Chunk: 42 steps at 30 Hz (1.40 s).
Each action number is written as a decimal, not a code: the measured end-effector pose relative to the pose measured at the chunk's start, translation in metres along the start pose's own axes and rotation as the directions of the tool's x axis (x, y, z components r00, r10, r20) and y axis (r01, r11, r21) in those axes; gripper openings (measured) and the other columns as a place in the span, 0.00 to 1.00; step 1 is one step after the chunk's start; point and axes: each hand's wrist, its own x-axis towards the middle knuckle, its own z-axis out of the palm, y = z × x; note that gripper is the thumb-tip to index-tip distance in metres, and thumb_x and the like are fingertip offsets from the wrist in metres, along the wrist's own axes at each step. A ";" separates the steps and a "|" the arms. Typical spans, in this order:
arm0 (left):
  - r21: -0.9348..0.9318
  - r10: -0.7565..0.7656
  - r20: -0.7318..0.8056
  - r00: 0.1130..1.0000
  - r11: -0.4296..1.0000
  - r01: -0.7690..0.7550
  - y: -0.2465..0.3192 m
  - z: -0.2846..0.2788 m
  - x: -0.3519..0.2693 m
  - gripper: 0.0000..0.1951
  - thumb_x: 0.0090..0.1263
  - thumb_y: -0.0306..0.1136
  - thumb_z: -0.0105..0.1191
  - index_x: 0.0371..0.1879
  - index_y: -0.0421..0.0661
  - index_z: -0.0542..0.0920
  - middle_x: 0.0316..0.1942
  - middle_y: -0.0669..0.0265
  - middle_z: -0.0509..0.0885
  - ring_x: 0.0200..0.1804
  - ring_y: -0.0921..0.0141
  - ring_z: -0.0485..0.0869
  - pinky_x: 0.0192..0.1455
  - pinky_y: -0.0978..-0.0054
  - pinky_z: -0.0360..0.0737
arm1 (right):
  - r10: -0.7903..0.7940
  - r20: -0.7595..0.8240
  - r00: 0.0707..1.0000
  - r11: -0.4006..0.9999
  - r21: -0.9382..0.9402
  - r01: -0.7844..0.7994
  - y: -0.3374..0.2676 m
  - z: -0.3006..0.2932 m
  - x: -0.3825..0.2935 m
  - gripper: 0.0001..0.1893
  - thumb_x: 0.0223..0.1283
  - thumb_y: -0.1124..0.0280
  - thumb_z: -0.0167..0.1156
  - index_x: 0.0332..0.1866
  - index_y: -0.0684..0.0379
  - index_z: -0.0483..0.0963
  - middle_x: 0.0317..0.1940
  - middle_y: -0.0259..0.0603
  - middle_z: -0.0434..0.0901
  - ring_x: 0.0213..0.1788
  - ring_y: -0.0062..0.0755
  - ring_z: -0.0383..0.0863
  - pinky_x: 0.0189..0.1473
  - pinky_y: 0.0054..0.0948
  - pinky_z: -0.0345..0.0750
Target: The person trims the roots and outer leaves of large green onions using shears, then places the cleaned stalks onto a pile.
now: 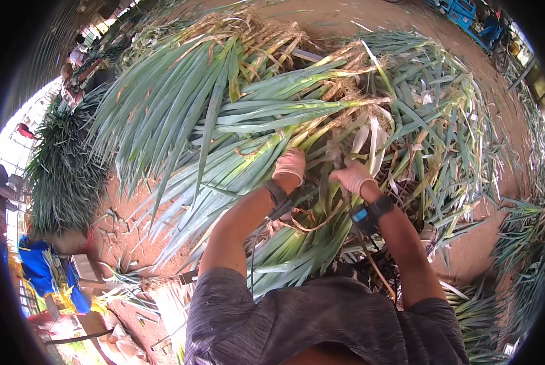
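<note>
My left hand (290,165), in a pale pink glove, is closed around the stems of green onions near their root ends. Their long green leaves (208,182) fan out to the lower left. To its right my right hand (352,175), gloved alike, grips a dirty, rod-like tool (337,153) with a hose or cable (368,255) running down from it towards my body. White peeled layers (375,141) hang just above the right hand. More onions with brown roots (345,93) lie above both hands, and another bunch (299,251) lies below them, between my forearms.
A large heap of onions (158,96) stands at the upper left, and loose leaf waste (450,123) is piled at the right. Dark green bundles (67,169) stand at the far left, near another person (74,59). A blue vehicle (464,18) is at the upper right.
</note>
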 end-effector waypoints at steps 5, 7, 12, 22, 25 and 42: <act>0.107 0.156 -0.148 0.977 0.984 -0.141 -0.001 0.007 -0.005 0.12 0.63 0.27 0.52 0.45 0.43 0.75 0.35 0.54 0.82 0.38 0.57 0.86 0.34 0.58 0.83 | -0.008 -0.253 0.967 0.998 0.061 0.025 0.008 -0.012 0.007 0.33 0.45 0.55 0.66 0.53 0.70 0.71 0.36 0.58 0.83 0.40 0.53 0.84 0.48 0.39 0.78; 0.086 0.139 -0.104 0.985 0.988 -0.130 0.000 0.005 -0.009 0.13 0.62 0.27 0.52 0.46 0.42 0.76 0.33 0.52 0.82 0.34 0.57 0.86 0.30 0.60 0.83 | -0.127 0.022 0.992 0.991 0.032 0.127 0.011 -0.010 -0.021 0.36 0.49 0.49 0.63 0.56 0.69 0.69 0.37 0.61 0.83 0.42 0.54 0.84 0.48 0.42 0.79; 0.121 0.139 0.033 0.990 0.982 -0.142 -0.003 -0.006 -0.012 0.27 0.65 0.27 0.51 0.66 0.38 0.66 0.37 0.46 0.83 0.37 0.50 0.85 0.35 0.57 0.83 | -0.270 0.299 0.915 0.947 -0.088 0.308 0.008 0.018 -0.067 0.43 0.46 0.48 0.65 0.66 0.63 0.61 0.42 0.62 0.81 0.47 0.57 0.82 0.50 0.44 0.77; 0.167 0.075 0.275 0.958 0.978 -0.125 0.023 -0.019 0.042 0.17 0.60 0.29 0.58 0.50 0.46 0.81 0.38 0.60 0.87 0.40 0.61 0.87 0.36 0.64 0.82 | -0.266 0.110 0.958 0.956 0.157 0.247 0.015 0.011 -0.045 0.38 0.46 0.59 0.70 0.62 0.66 0.64 0.38 0.56 0.83 0.41 0.48 0.84 0.44 0.37 0.79; 0.168 0.135 0.364 0.922 0.964 -0.208 0.032 -0.015 0.049 0.08 0.57 0.30 0.62 0.36 0.49 0.88 0.33 0.63 0.88 0.38 0.63 0.87 0.34 0.67 0.80 | -0.273 0.123 0.954 0.960 0.101 0.262 0.025 0.019 -0.061 0.38 0.45 0.59 0.70 0.62 0.64 0.64 0.40 0.55 0.83 0.44 0.46 0.84 0.46 0.36 0.79; -0.368 0.262 0.238 0.935 0.915 -0.163 -0.014 -0.118 -0.020 0.18 0.59 0.45 0.59 0.38 0.42 0.84 0.32 0.49 0.85 0.36 0.49 0.84 0.37 0.54 0.80 | -0.403 -0.083 0.911 0.854 0.325 0.407 0.036 0.004 -0.081 0.48 0.42 0.60 0.71 0.67 0.75 0.56 0.40 0.54 0.82 0.43 0.44 0.83 0.47 0.34 0.78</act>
